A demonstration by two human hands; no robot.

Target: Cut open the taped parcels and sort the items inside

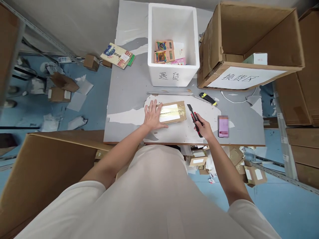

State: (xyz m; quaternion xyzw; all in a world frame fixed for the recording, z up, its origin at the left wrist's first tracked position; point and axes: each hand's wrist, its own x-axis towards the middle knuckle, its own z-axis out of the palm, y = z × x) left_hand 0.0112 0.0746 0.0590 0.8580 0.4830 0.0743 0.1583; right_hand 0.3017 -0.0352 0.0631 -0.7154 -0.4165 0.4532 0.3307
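A small taped cardboard box with a white label lies on the worn table near its front edge. My left hand rests with spread fingers on the box's left end, covering that part. To the right of the box, my right hand grips a red and black utility knife, its dark tip pointing up and left toward the box, apart from it. Right of that hand lies a phone with a lit pinkish screen. A black and yellow utility knife lies beyond the right hand.
A white foam box holding several small packages stands at the back. Right of it is a large open cardboard carton. Booklets lie at the table's left edge. Another open carton stands by my left arm. A metal ruler-like strip lies behind the box.
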